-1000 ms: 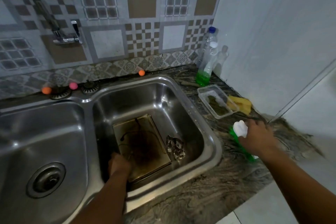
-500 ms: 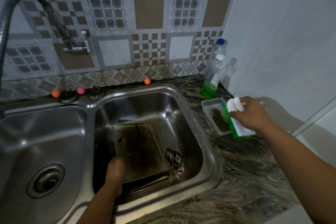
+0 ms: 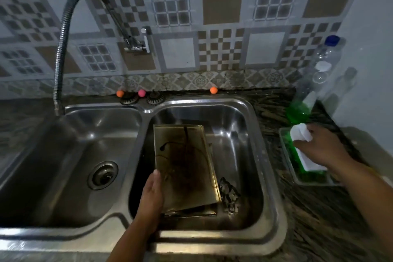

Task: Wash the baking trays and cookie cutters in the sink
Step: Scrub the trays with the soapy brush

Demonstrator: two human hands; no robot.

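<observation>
Left hand [image 3: 151, 194] grips a stiff, greasy tray [image 3: 185, 166] by its edge in the sink [image 3: 266, 204]; right hand [image 3: 321, 148] clasps a soap bottle [image 3: 303, 147]. Likely slippery; hold rims.

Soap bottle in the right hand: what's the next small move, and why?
Probably carry the soap bottle across over the stained baking tray and squeeze some on. The right hand holds it tipped above the clear tub on the counter, the left hand steadies the tray in the right basin, and no suds show.
</observation>
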